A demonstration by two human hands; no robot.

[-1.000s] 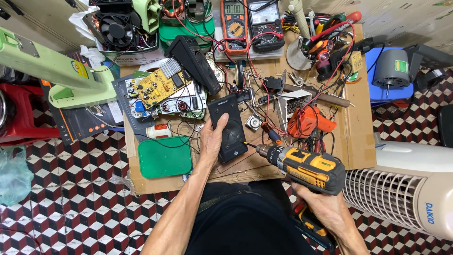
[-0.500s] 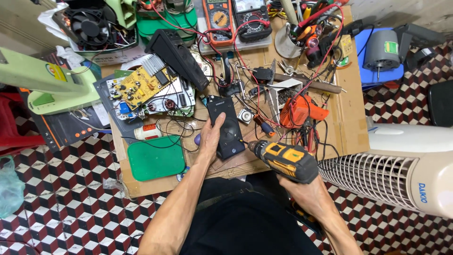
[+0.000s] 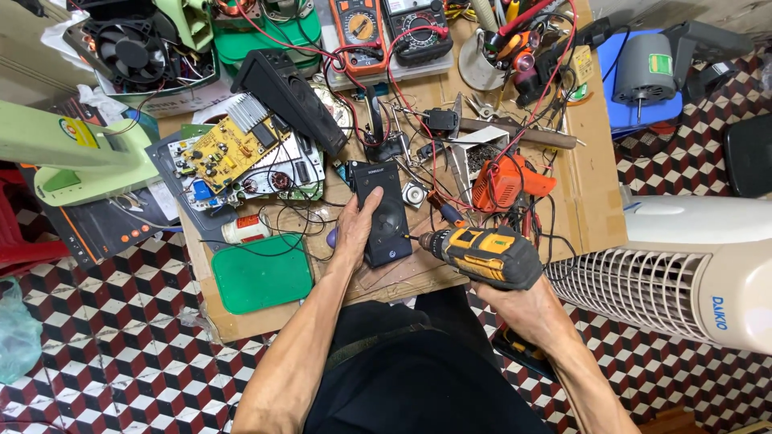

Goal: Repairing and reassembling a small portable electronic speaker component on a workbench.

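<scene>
Head view, looking down: nearest the camera, the person's dark-clothed lap lies against the near edge of a cluttered wooden workbench (image 3: pixel 599 181). The right hand (image 3: pixel 515 297) has its fingers closed around the grip of a yellow and black cordless drill (image 3: pixel 482 253), whose bit points left and meets the right edge of a black speaker box (image 3: pixel 382 213) lying flat on the bench. The left hand (image 3: pixel 354 229) rests against the left side of that box, fingers loosely spread along its edge and thumb on its top face, steadying it. Just left of the forearm lies a green plastic lid (image 3: pixel 261 273), with a small white bottle (image 3: pixel 245 229) beyond it. Further back left, a yellow circuit board (image 3: pixel 217 149) sits on other boards, with loose wires trailing toward the box. Right of the box, an orange tool (image 3: pixel 507 181) and tangled red and black leads crowd the drill's side. At the far edge stand two multimeters (image 3: pixel 362 28), a larger black speaker (image 3: pixel 289 96) and a cooling fan (image 3: pixel 133 52). Off the bench to the right stands a white tower fan (image 3: pixel 691 273) on the checkered floor.
</scene>
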